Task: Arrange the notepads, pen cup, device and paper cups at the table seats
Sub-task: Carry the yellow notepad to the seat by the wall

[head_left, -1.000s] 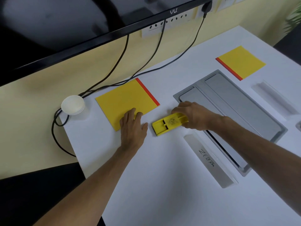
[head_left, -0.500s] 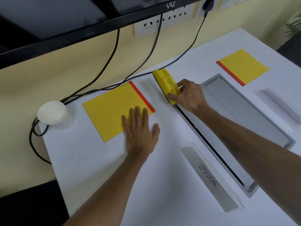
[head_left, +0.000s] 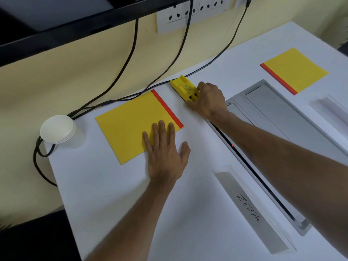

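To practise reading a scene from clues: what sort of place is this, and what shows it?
Probably a meeting room: a white table with a recessed grey cable box, a name plate marked ZEBRA, and yellow notepads set out at two places, below a wall screen.

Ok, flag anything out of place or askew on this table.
The black cables trail over the table's far corner, skirting the near notepad and looping beside the paper cup stack perched at the table edge. Nothing spilled or damaged.
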Motion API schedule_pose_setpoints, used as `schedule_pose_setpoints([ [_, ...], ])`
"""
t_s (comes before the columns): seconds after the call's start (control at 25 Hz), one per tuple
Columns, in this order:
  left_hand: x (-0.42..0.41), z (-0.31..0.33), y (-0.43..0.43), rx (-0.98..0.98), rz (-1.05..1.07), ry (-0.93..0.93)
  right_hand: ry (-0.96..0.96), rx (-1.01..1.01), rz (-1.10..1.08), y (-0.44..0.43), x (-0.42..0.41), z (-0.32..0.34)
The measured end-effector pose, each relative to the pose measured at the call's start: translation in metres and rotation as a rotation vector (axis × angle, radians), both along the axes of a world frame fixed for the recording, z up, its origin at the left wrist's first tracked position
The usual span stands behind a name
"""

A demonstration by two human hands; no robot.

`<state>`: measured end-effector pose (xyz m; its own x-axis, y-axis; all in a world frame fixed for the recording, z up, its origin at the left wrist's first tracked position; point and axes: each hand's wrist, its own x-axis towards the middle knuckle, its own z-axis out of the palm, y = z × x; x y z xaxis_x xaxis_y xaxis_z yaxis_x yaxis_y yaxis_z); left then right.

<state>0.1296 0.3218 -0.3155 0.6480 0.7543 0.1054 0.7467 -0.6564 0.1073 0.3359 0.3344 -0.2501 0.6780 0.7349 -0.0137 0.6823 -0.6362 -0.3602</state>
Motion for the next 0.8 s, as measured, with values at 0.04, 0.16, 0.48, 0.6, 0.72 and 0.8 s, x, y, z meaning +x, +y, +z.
schedule_pose_setpoints([
  [0.04,0.000,0.000,0.000,0.004,-0.001,-0.004,-0.002,0.004,0.000,0.001,0.000,-0.001],
  [0.16,0.000,-0.001,0.001,0.004,0.004,0.001,-0.006,0.020,0.009,0.003,0.001,-0.005],
  [0.48,0.001,-0.009,0.002,0.013,0.008,-0.033,-0.124,0.047,0.014,-0.027,-0.005,-0.003],
  [0.6,-0.001,-0.002,0.001,0.005,0.012,-0.010,-0.181,0.116,-0.001,-0.066,-0.027,0.007],
  [0.72,-0.006,0.016,-0.007,-0.015,-0.041,0.024,-0.126,0.133,-0.028,-0.110,-0.054,0.023],
  [0.8,-0.011,0.034,-0.017,-0.013,-0.097,0.018,-0.099,0.142,-0.036,-0.141,-0.069,0.035],
])
